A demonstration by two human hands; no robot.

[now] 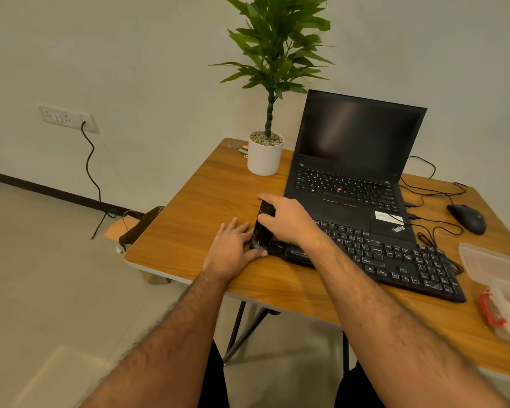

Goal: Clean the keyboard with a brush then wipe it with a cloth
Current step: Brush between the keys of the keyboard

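Note:
A black external keyboard (pixel 389 257) lies slanted on the wooden table (pixel 189 219), in front of the laptop. My right hand (pixel 289 220) grips a black brush (pixel 262 228), its bristle end down on the keyboard's left end. My left hand (pixel 233 248) lies flat on the table, fingers straight, with the thumb touching the keyboard's left edge. No cloth can be made out with certainty.
An open black laptop (pixel 354 160) stands behind the keyboard. A potted plant (pixel 265 154) is at the back, a black mouse (pixel 467 217) and cables at the right. A clear plastic container (pixel 501 278) with a red clip sits at the right edge.

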